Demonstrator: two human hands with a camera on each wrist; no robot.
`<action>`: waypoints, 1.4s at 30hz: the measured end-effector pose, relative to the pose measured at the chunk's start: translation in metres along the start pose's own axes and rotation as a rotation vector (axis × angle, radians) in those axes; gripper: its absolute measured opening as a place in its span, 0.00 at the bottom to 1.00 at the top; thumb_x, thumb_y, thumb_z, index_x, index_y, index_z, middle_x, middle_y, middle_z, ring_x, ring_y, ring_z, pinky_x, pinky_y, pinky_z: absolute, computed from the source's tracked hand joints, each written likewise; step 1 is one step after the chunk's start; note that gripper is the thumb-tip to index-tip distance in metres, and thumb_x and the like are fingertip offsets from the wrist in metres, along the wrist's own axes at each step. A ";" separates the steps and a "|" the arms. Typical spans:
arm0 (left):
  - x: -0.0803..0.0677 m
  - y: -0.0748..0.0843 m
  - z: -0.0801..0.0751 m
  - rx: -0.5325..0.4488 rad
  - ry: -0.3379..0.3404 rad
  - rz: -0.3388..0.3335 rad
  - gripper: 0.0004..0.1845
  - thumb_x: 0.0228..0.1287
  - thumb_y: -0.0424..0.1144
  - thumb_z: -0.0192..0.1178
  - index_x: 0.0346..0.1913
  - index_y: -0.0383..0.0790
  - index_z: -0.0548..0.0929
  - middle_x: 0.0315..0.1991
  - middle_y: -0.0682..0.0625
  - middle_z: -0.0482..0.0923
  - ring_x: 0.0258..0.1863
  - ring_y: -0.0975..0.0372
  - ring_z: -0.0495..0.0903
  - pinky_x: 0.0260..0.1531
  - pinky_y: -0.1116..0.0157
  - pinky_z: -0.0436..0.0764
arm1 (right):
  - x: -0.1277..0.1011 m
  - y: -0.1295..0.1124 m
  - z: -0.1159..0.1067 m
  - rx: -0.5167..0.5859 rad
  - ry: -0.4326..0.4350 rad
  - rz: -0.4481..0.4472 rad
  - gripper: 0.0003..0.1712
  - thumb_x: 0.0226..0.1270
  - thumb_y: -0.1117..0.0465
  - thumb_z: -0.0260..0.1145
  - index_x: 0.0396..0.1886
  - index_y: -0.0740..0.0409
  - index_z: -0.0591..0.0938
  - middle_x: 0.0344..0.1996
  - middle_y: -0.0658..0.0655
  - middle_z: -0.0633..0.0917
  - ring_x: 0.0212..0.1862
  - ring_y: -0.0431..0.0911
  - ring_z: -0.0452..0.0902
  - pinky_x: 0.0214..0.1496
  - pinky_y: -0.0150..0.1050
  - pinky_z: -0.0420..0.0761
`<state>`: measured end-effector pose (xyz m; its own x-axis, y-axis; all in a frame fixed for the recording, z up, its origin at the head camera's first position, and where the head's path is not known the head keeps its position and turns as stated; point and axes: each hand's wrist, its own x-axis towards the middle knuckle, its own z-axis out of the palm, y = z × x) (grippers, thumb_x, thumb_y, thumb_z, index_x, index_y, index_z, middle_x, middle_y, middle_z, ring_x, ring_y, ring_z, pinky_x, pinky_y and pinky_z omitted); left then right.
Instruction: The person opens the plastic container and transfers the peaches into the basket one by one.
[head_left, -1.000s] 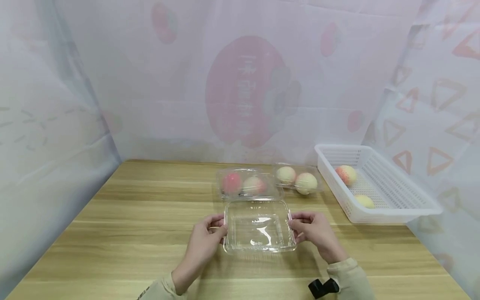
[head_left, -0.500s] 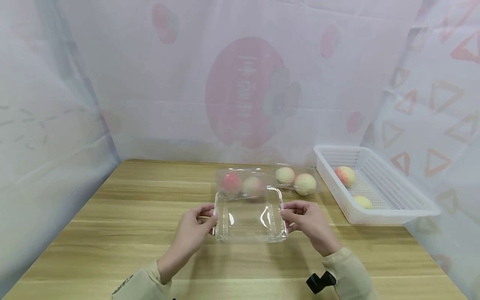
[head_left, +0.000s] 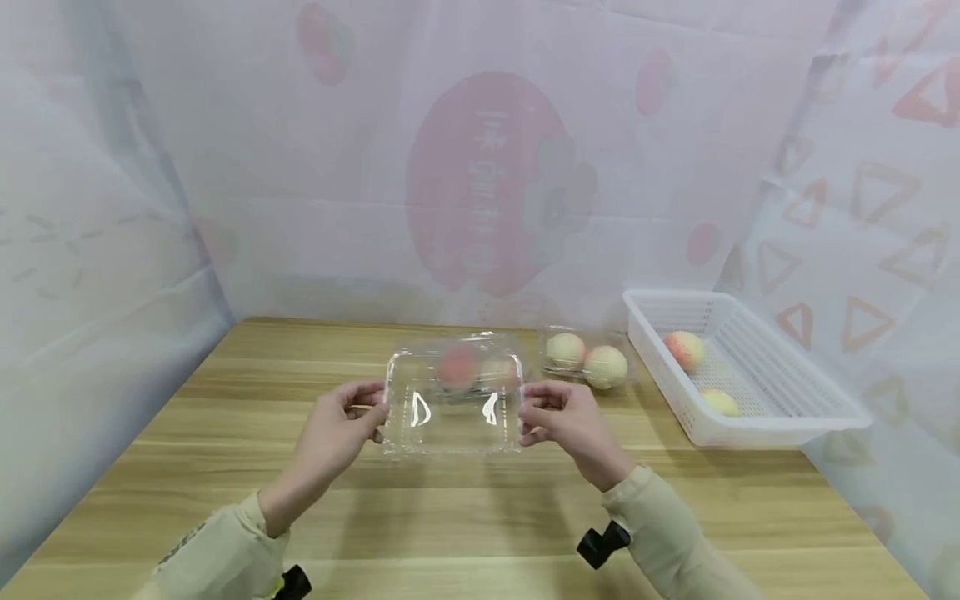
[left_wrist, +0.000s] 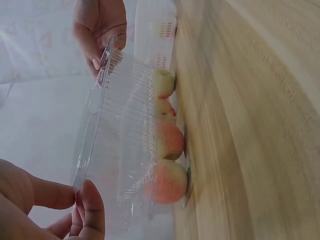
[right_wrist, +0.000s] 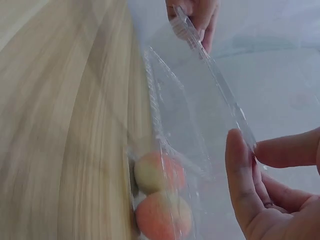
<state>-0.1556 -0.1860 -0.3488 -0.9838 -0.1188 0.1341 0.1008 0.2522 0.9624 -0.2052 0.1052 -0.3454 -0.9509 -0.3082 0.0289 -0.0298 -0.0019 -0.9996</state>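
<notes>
Both hands hold an empty clear plastic clamshell box [head_left: 453, 404] above the wooden table [head_left: 225, 467], tilted with its far edge up. My left hand [head_left: 377, 414] pinches its left rim and my right hand [head_left: 529, 414] pinches its right rim. The left wrist view shows my left hand [left_wrist: 79, 196] with thumb and finger on the thin rim of the clear box [left_wrist: 120, 125]. In the right wrist view, my right hand [right_wrist: 248, 159] pinches the opposite edge of the box [right_wrist: 210, 90]. Behind it lies a closed clear box with two peaches [head_left: 459, 365].
A second closed clear box with two peaches [head_left: 587, 360] lies at the back, right of centre. A white slotted basket [head_left: 663, 371] at the right holds two peaches [head_left: 684, 348]. Printed translucent sheets wall in the table on three sides.
Both hands have lifted the empty clear box off the table and carried it left and away from me; it now overlaps the closed box behind it.
</notes>
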 end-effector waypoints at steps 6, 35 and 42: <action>0.006 -0.003 -0.031 0.033 0.017 0.026 0.22 0.67 0.26 0.59 0.61 0.21 0.72 0.45 0.35 0.76 0.31 0.65 0.79 0.30 0.67 0.85 | 0.018 -0.001 0.033 0.072 0.005 -0.023 0.14 0.62 0.78 0.63 0.48 0.77 0.78 0.30 0.62 0.82 0.26 0.47 0.80 0.32 0.44 0.87; 0.016 -0.025 -0.073 0.132 0.077 -0.018 0.22 0.72 0.32 0.56 0.64 0.22 0.70 0.44 0.43 0.77 0.34 0.69 0.78 0.29 0.68 0.84 | 0.048 0.020 0.086 0.153 0.004 0.036 0.18 0.56 0.81 0.60 0.48 0.81 0.78 0.30 0.68 0.82 0.23 0.46 0.78 0.28 0.38 0.86; 0.017 -0.030 -0.074 0.134 0.097 -0.044 0.22 0.71 0.31 0.56 0.63 0.20 0.70 0.40 0.50 0.79 0.34 0.69 0.77 0.28 0.68 0.84 | 0.047 0.026 0.092 0.169 0.006 0.057 0.23 0.51 0.82 0.61 0.51 0.78 0.78 0.29 0.60 0.80 0.24 0.45 0.78 0.32 0.40 0.87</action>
<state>-0.1650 -0.2664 -0.3580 -0.9674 -0.2226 0.1209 0.0310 0.3698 0.9286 -0.2224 0.0032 -0.3703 -0.9514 -0.3068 -0.0288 0.0765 -0.1448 -0.9865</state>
